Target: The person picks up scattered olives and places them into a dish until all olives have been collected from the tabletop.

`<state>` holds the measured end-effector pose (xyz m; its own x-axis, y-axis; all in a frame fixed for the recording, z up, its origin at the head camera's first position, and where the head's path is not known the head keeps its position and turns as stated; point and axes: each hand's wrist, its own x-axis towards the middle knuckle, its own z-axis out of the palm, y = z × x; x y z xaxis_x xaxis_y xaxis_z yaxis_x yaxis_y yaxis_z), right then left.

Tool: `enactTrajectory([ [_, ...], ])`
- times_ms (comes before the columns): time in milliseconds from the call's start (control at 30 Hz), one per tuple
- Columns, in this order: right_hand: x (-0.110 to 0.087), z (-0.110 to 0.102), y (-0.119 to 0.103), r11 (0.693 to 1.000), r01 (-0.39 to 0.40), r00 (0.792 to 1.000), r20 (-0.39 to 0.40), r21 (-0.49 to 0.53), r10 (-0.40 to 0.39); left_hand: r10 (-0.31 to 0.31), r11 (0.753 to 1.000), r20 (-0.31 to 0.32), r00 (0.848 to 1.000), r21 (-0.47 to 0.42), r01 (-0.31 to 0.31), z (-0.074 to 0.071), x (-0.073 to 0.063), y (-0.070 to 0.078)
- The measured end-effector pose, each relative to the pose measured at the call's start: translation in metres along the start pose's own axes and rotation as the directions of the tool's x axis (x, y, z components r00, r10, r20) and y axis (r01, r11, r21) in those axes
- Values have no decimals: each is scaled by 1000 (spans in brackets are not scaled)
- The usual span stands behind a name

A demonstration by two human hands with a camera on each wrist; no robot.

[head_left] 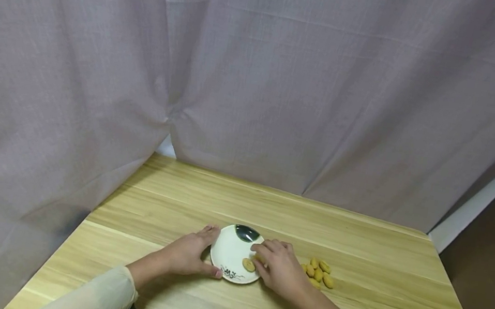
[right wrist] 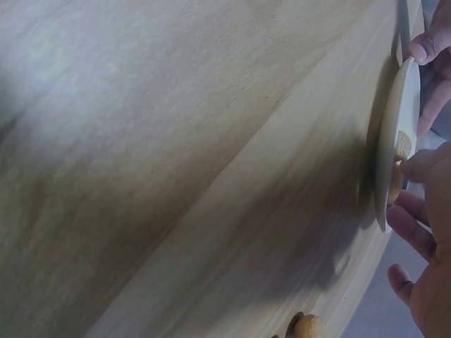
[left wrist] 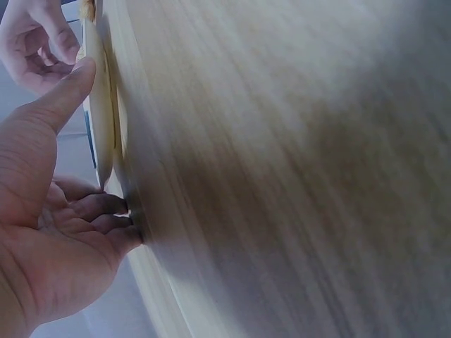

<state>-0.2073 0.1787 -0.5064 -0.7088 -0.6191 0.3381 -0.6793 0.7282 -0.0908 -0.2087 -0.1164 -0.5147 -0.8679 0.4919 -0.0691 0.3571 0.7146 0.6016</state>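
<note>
A round white plate [head_left: 227, 248] with a dark green patch and a dark floral print stands on the wooden table. My left hand [head_left: 189, 252] holds its left rim, thumb at the near side and fingers at the far side. Over the plate's right side, my right hand [head_left: 281, 269] pinches a yellow-brown, nut-like piece [right wrist: 395, 184] between thumb and fingers, partly hidden by them. Another oval nut-like piece [head_left: 248, 265] lies on the plate beside the right thumb. Several more such pieces [head_left: 318, 274] lie in a loose group on the table, right of that hand.
The wooden table [head_left: 205, 190] has its far edge against a grey-lilac curtain [head_left: 256, 88], which also hangs along the left side. A brown panel [head_left: 493, 249] stands past the right edge.
</note>
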Motion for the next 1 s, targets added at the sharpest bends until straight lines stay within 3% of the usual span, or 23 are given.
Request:
enactTrajectory([
  [1000,-35,-28,29,999,-48,990,-134,3,48,-9,1000,6,1000,8,9,1,1,-2],
])
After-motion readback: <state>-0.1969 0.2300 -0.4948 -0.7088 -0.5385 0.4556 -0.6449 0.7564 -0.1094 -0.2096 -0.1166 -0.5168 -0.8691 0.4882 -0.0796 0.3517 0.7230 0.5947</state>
